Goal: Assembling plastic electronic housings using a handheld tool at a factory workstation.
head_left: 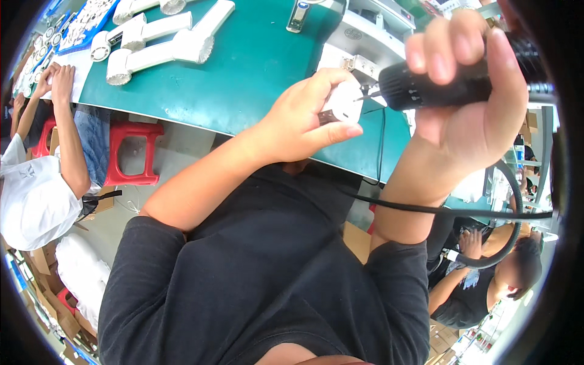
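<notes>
My left hand (304,115) is closed around a small white plastic part (348,103), its fingers on the far side and thumb on the near side. In my right hand (468,91) is a black electric screwdriver (398,86), gripped around its barrel and lying sideways. Its thin bit points left, and the tip meets or nearly meets the white part's right face; I cannot tell whether it touches a screw. Behind the bit, on the bench, stands a small metal fixture (364,67).
Several white handle-shaped assemblies (161,52) lie on the green bench (255,73). A blue tray (91,24) of small white parts is at the far left. A black cable (450,212) crosses by my right forearm. Co-workers sit left and right, near a red stool (137,131).
</notes>
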Demonstrator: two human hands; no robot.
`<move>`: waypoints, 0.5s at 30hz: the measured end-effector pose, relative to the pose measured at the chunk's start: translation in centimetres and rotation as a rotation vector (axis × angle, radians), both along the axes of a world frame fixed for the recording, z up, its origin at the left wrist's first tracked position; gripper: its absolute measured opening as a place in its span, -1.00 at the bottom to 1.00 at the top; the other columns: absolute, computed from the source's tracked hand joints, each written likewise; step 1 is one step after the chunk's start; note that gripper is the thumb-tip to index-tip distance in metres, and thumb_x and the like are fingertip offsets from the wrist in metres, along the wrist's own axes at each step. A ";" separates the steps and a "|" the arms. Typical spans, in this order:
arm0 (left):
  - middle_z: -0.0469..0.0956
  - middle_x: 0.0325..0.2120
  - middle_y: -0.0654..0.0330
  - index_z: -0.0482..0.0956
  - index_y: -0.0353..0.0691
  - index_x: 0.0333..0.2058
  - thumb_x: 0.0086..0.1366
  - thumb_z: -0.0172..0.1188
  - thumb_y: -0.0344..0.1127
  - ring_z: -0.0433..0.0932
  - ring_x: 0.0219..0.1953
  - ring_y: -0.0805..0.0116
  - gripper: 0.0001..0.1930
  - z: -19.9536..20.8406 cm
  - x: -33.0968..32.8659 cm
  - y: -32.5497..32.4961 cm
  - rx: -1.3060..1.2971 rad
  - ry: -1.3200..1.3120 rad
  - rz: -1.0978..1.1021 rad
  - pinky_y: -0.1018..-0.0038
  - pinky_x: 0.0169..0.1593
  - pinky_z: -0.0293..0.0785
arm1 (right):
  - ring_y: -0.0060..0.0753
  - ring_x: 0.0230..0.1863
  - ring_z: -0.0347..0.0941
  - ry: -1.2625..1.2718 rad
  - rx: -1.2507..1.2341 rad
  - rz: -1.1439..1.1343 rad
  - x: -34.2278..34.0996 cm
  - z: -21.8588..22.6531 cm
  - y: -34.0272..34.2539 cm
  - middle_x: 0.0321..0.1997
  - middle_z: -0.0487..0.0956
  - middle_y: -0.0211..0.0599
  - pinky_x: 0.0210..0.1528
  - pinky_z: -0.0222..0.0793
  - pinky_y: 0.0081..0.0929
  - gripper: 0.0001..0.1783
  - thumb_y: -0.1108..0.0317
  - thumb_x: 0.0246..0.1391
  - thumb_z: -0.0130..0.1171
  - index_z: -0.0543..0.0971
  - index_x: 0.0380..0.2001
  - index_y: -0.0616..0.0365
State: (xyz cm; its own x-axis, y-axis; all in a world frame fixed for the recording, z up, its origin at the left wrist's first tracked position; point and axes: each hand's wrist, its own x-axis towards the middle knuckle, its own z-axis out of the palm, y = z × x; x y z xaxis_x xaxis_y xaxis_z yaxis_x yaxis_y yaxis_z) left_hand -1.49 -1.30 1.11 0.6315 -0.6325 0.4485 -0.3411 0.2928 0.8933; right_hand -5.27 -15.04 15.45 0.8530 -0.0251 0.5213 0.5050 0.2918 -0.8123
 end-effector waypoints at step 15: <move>0.39 -0.34 0.19 0.24 -0.26 0.00 0.12 0.22 -0.09 0.37 -0.28 0.41 -0.43 -0.3 0.9 0.4 -0.057 -0.029 -0.025 0.51 -0.18 0.34 | -0.53 -0.74 0.28 -0.271 0.065 -0.294 1.3 -0.3 0.9 -0.61 0.36 -0.41 -0.63 0.34 -0.55 -0.46 0.37 0.04 0.00 0.13 0.08 0.25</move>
State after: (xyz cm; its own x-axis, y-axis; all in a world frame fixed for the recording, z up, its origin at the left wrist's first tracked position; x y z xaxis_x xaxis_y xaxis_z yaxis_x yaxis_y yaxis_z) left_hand -0.57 -0.91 0.83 0.6024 -0.6207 0.5018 -0.3586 0.3512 0.8649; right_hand -3.94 -14.19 15.15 0.6363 -0.2884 0.7156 0.7680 0.1493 -0.6228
